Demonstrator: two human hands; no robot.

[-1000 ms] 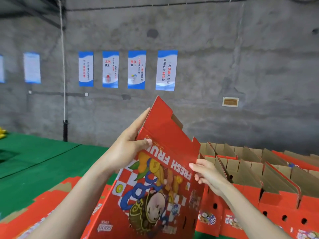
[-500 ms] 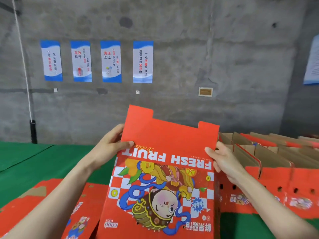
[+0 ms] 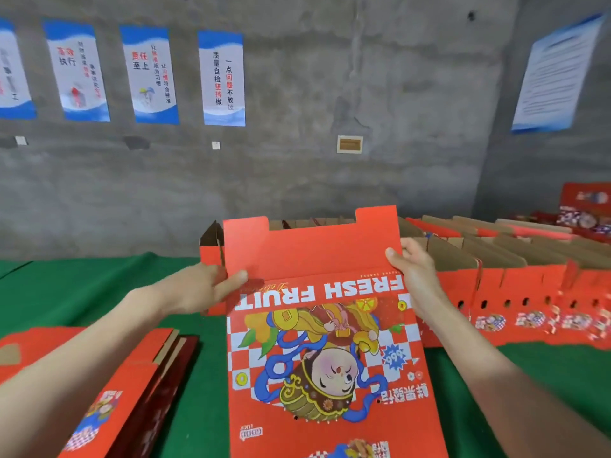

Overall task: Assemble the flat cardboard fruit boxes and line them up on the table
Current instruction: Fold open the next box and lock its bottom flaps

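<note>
Green table [image 3: 82, 292] is crowded: left hand [image 3: 205, 285] and right hand [image 3: 415, 269] pinch the box [image 3: 324, 342] by its sides, so swinging it could clip the row [image 3: 515, 282] behind.

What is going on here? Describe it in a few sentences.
A person holds a red box upright at the green table, left hand and right hand each pinching a side edge below the top flap. Behind, to the right, assembled boxes stand in a row; flat ones lie at left.
</note>
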